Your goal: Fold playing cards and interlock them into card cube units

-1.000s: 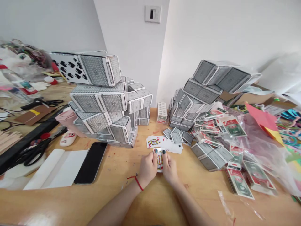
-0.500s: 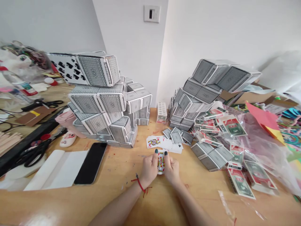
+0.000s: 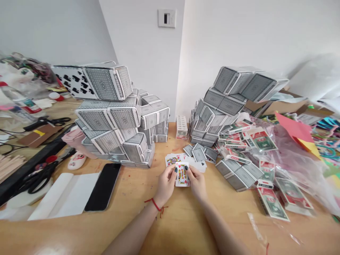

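white walls (image 3: 140,42) meet in a corner behind a pale wooden table (image 3: 183,223), light switch (image 3: 166,18) high on the wall. grey patterned card boxes form two tall piles, left pile (image 3: 111,117) and right pile (image 3: 225,95), both leaning and uneven, with a black-and-white box (image 3: 71,81) at the top of the left one. right side of the table has a pink-tinted plastic bag (image 3: 289,156), green-and-red dollar-print card packs (image 3: 271,203) scattered on and around it, and red and yellow paper (image 3: 294,129) further back. left side has a white sheet (image 3: 66,193), a black phone (image 3: 103,187) lying just beside it, black-handled scissors (image 3: 39,180) and wooden sticks (image 3: 10,166). small loose grey boxes (image 3: 199,154) sit near the base of the right pile. face-up playing cards (image 3: 172,160) lie fanned on the table, a club card (image 3: 202,164) at the right end. both hands, left (image 3: 166,186) and right (image 3: 197,182), grasp a red court card (image 3: 182,174) by its side edges, right in front of the fan, overlapping it in view. cannot tell if it is one card or a few, or if it touches the table. red string (image 3: 155,204) circles the left wrist.
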